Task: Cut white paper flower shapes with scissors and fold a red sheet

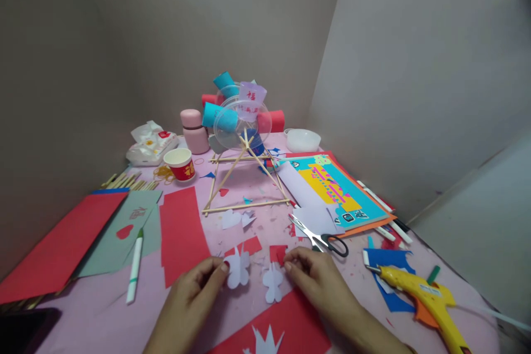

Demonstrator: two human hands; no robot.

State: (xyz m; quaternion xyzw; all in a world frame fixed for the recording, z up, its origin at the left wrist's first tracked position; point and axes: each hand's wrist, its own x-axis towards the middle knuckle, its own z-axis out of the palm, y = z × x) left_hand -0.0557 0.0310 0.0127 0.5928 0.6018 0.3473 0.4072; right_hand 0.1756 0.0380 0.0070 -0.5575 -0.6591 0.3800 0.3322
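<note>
My left hand [197,290] pinches the edge of a pale lavender paper butterfly [238,269] between thumb and fingers. Just right of it, a second, smaller-looking paper butterfly [272,283] is at the fingertips of my right hand [313,276], which are closed at its upper wing. Both cut-outs have thin antennae and appear creased down the middle. Under and behind them lie red paper scraps [251,245]. A red sheet [265,321] lies nearest me, with a pale spiky paper cut-out [267,340] on it. Beyond my right hand rest black-handled scissors [319,239], blades partly apart.
A stick-frame wheel model [246,146] with coloured cups stands at the back centre. On the right lies a yellow glue gun [427,293] with its cord. A marker [135,268], red sheets [185,227], a paper cup [180,165] and a pink flask [194,133] occupy the left.
</note>
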